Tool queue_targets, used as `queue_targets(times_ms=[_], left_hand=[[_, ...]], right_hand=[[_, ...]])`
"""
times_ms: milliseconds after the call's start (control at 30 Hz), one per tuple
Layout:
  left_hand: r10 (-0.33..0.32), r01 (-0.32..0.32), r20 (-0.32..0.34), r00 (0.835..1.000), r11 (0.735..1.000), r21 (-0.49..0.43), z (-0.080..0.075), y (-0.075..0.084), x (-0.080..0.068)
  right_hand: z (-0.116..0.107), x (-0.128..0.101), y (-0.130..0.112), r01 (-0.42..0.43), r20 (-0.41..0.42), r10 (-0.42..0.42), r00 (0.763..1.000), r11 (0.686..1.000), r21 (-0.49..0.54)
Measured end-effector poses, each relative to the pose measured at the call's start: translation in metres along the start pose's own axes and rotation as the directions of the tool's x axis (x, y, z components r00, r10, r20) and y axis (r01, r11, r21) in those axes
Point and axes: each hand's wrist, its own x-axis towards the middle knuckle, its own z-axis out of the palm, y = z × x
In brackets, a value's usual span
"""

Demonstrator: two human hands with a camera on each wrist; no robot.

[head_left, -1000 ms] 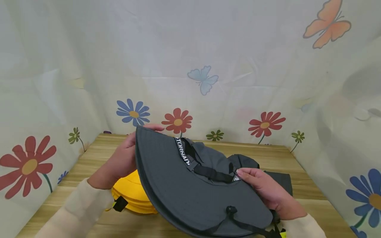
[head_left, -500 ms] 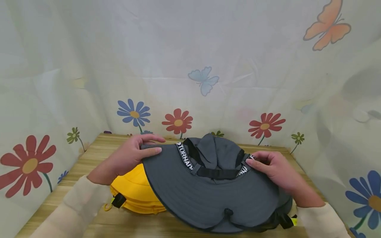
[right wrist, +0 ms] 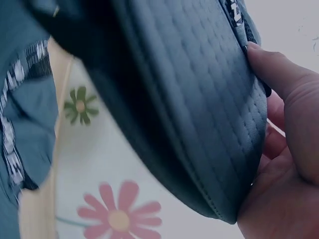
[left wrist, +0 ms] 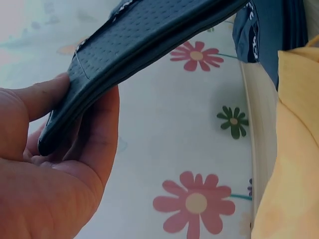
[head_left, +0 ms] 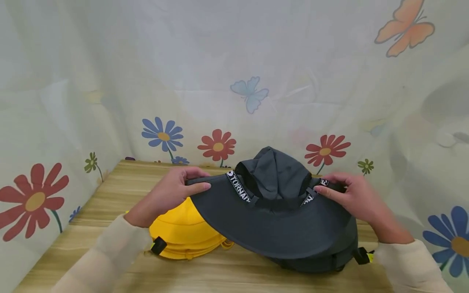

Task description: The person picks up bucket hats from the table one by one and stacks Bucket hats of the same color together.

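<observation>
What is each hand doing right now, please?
Left hand: closed, pinching the left edge of the grey hat brim.
Right hand: closed, pinching the right edge of the same brim.

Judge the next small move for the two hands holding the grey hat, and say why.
Probably lower the grey hat straight down onto the dark hats beneath it: the left hand and right hand pinch opposite brim ends, holding it level just above them, beside the yellow hats.
</observation>
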Motion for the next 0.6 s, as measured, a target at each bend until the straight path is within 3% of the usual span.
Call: queue_targets(times_ms=[200,400,600], left_hand=[[-0.017,0.016,-0.012,1.000,0.999,-0.045,0.030,0.007,0.027],[-0.072,0.070,-0.025,0.997,0.994,-0.083,0.067,-0.005,0.059],[-0.166,0.169,0.035,0.986,0.964,-0.206,0.096,-0.025,0.084]], right_hand=[[-0.025,0.017,0.025,0.006,-0.008,-0.007,1.000,0.992,-0.128],[-0.041,0.025,0.057,-0.004,0.022,0.008,1.000,0.985,-0.172],[-0.044,0.021,0.084,-0.095,0.164,0.124,0.979,0.980,-0.175]])
